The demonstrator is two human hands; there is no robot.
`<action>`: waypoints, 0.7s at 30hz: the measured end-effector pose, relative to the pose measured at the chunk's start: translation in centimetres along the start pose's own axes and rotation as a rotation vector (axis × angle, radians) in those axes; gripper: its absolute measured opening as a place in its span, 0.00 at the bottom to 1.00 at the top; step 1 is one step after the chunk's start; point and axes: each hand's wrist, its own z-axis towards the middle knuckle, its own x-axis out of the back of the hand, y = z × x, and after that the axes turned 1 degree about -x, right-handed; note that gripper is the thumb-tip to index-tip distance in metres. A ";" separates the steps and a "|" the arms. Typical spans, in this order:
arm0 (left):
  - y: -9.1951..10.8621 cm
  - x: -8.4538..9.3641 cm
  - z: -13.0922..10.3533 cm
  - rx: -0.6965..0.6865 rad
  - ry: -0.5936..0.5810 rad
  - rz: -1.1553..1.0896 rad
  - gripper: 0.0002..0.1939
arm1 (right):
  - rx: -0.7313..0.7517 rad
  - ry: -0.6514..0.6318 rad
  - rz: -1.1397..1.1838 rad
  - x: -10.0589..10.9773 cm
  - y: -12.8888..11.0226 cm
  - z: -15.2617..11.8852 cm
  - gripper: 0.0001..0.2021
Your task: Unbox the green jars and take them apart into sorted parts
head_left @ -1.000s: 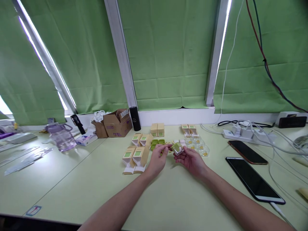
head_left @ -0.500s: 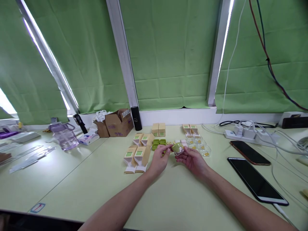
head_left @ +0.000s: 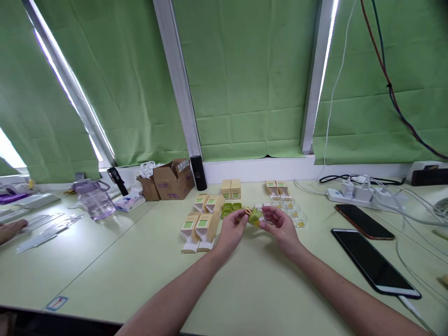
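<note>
Between my two hands, above the table, is a small clear container with a green cap (head_left: 256, 216); something yellow shows inside and a tan loop sticks out of the cap. My left hand (head_left: 231, 231) pinches it at the loop and cap side. The clear end is in the fingers of my right hand (head_left: 283, 231). Just behind my left hand sit several green caps (head_left: 231, 207), partly covered by the fingers. Clear cups with yellow bits in them (head_left: 297, 215) stand beyond my right hand. Open kraft boxes with green labels (head_left: 207, 225) lie left of my left hand.
Closed kraft boxes (head_left: 230, 188) and two opened ones (head_left: 278, 190) stand at the back. Two phones (head_left: 373, 261) and a power strip (head_left: 364, 198) with cables lie right. A purple jug (head_left: 94, 200), a carton (head_left: 173, 179) and another person's hand (head_left: 12, 231) are left.
The green-capped container has turned in my hands, so its tan loop now faces my left fingers. My right hand has rotated from palm up to gripping from the side. The other person's hand reaches further in.
</note>
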 end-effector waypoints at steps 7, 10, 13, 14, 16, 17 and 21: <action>0.1 0.2 0.1 0.017 0.058 -0.040 0.16 | 0.092 -0.003 -0.077 -0.4 0.1 -0.6 0.28; 0.6 0.2 -0.1 0.036 0.043 -0.065 0.15 | 0.106 -0.021 -0.099 -0.6 -0.1 -0.8 0.29; 0.7 0.2 -0.2 0.011 0.056 -0.078 0.13 | 0.115 -0.035 -0.104 -0.6 0.0 -0.9 0.28; 0.6 0.2 -0.2 -0.012 0.067 -0.070 0.12 | 0.119 -0.038 -0.099 -0.6 0.1 -0.9 0.28; 0.5 0.2 -0.3 -0.072 0.093 -0.031 0.09 | 0.124 -0.053 -0.090 -0.6 0.2 -0.9 0.27; 0.5 0.2 -0.3 -0.105 0.107 -0.005 0.07 | 0.125 -0.062 -0.091 -0.5 0.2 -0.9 0.27; 1.0 0.0 -0.6 -0.214 0.136 0.116 0.03 | 0.117 -0.124 -0.133 -0.6 0.3 -1.1 0.24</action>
